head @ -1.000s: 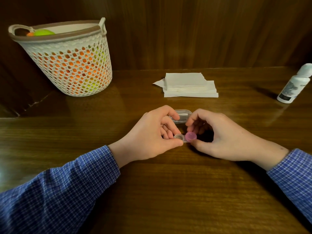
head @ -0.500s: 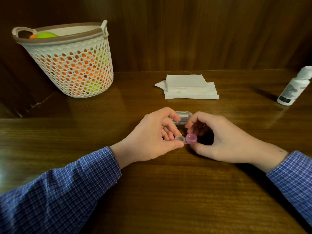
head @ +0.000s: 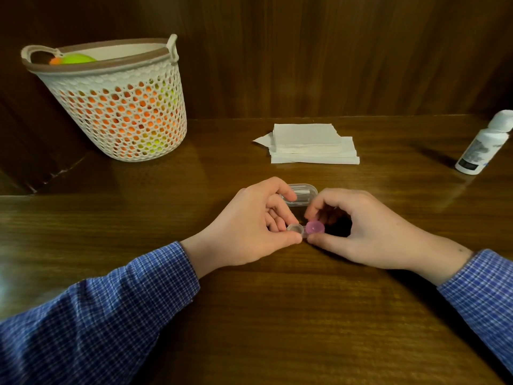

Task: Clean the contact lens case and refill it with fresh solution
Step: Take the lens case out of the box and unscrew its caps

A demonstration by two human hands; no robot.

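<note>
clear lens case, pink cap, low over worktop, partly hidden by fingers. left hand pinches clear end; right hand pinches pink cap. solution bottle cut off far right.

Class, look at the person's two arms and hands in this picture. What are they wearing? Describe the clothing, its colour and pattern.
Both arms wear long sleeves of one shirt, a small blue-and-white check. The left sleeve and right sleeve both end at the wrist. The left hand and right hand are bare: no gloves, rings or watch show.
</note>
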